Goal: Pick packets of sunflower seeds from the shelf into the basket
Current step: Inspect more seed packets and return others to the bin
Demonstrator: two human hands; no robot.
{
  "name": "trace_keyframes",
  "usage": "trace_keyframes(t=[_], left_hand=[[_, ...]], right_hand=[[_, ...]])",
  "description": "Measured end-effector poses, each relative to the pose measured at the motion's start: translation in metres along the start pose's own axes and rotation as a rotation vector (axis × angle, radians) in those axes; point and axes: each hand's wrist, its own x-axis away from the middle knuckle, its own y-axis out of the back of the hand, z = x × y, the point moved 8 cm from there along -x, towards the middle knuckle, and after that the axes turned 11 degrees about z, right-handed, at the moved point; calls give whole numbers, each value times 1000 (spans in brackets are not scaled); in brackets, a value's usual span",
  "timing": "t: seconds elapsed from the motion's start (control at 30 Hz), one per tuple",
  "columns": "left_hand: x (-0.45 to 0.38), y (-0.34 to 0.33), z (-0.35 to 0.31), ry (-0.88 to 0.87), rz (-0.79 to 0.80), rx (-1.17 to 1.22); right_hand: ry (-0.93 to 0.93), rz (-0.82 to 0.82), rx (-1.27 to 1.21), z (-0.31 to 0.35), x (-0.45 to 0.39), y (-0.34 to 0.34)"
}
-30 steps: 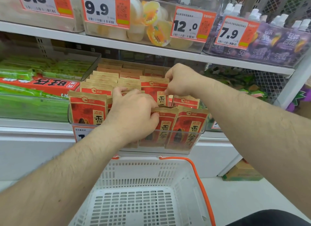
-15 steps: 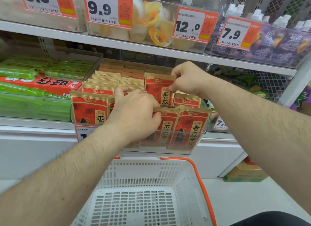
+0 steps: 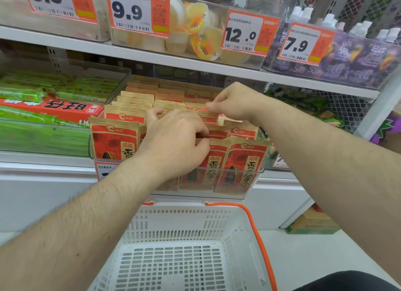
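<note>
**A shop aisle with priced snack shelves**

This is a retail shop. Across the top of the frame, white and orange price tags (image 3: pixel 138 12) with barcodes and large figures hang on clear bins of jelly cups (image 3: pixel 196 30). In the middle of the frame, a clear tray (image 3: pixel 238 195) on a white metal shelf (image 3: pixel 152 58) holds rows of identical red seed packets (image 3: pixel 115 139). At the bottom centre sits a white plastic shopping basket (image 3: pixel 184 223) with an orange handle (image 3: pixel 256 225).

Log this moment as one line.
left hand: grips front packet | right hand: pinches rear packet | basket: no packets visible
</note>
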Motion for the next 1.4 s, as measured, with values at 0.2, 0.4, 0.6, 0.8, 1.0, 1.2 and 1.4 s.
trace_keyframes(t=[0.2,0.4,0.6,0.8,1.0,1.2,1.4], left_hand=[[8,44,-2,-246,-317,299],[19,72,10,-364,-546,845],[17,74,9,-231,-486,1204],[23,-1,-10,110,-96,1447],[47,-63,-38,229,269,1568],[62,-101,-49,365,409,1684],[68,-119,-51,480,481,1826]], right_hand=[[363,201,-506,3,26,1],[567,-140,-579,25,54,29],[573,-272,-833,35,92,39],[313,-177,-824,-11,109,-20],[160,-219,-847,-58,134,-58],[32,-246,-948,-87,147,-84],[-37,-155,-1018,-96,148,-99]])
